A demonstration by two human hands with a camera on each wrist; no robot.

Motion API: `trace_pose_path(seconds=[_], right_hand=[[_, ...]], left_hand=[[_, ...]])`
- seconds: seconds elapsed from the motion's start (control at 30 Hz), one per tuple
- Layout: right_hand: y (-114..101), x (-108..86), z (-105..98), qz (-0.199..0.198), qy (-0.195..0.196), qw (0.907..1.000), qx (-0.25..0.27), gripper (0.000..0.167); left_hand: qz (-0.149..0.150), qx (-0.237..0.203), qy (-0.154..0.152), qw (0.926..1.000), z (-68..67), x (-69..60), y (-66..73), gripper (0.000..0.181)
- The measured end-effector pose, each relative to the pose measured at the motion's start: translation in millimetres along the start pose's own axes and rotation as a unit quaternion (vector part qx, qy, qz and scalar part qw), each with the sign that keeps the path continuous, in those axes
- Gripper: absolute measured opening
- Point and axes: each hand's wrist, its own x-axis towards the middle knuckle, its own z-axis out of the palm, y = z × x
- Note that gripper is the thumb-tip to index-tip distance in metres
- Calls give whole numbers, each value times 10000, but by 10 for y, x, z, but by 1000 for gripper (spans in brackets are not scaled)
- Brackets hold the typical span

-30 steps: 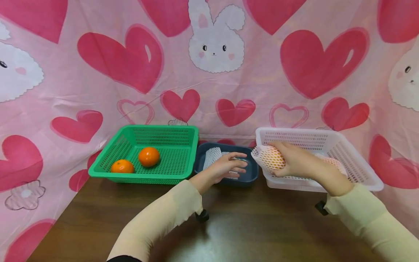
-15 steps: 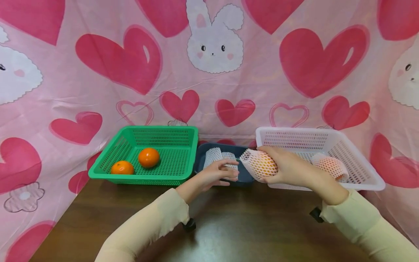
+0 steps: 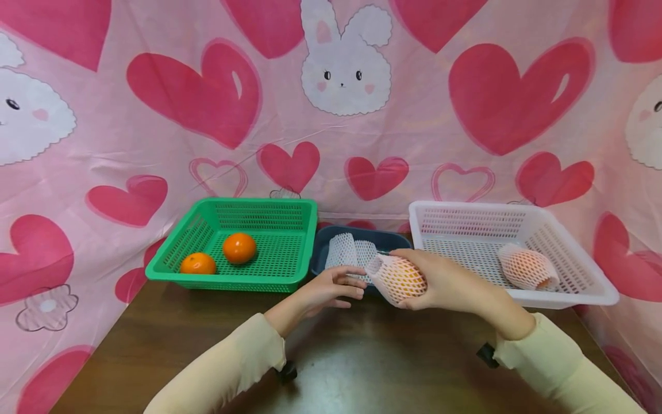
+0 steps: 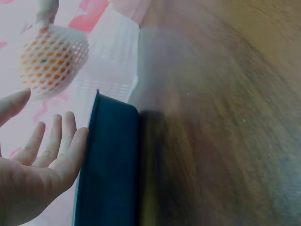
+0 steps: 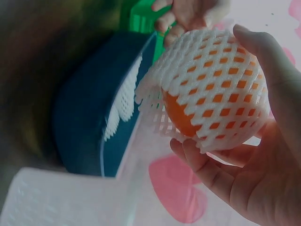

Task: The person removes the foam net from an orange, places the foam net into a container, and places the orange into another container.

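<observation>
An orange in a white foam net (image 3: 399, 279) is gripped by my right hand (image 3: 445, 287), above the front edge of the dark blue tray (image 3: 316, 253). The right wrist view shows fingers and thumb around the netted orange (image 5: 211, 94), bare orange skin showing at the net's open end. Just left of it, my left hand (image 3: 328, 292) is held out with fingers apart, touching nothing; in the left wrist view a gap separates this hand (image 4: 42, 174) from the fruit. Inside the tray lie foam nets (image 3: 341, 251) without fruit.
At left, a green basket (image 3: 222, 280) contains two bare oranges (image 3: 239, 248). The white basket (image 3: 517, 296) at right holds another net-wrapped fruit (image 3: 527, 267). All three containers stand along the back of the brown wooden table (image 3: 372, 356), before a pink heart-patterned cloth (image 3: 289, 121).
My right hand has carried the netted orange left and toward me, from the white basket to the front of the blue tray. My left hand has drawn back, down and slightly left.
</observation>
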Motion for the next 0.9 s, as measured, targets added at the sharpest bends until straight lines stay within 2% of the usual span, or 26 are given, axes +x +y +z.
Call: trace_pose_path(seconds=[0.2, 0.37, 0.67, 0.9], right_hand=[[-44, 1, 192, -104, -140, 9994, 294, 92], [-22, 9, 373, -68, -234, 9983, 524, 91], [-10, 42, 685, 8, -354, 9956, 867, 86], [-24, 39, 863, -313, -200, 9942, 1008, 82]], left_hand=[[218, 201, -171, 9994, -63, -55, -139, 53], [300, 352, -304, 9985, -58, -89, -219, 57], [341, 181, -627, 9973, -40, -151, -352, 73], [642, -26, -988, 9930, -60, -176, -421, 71]])
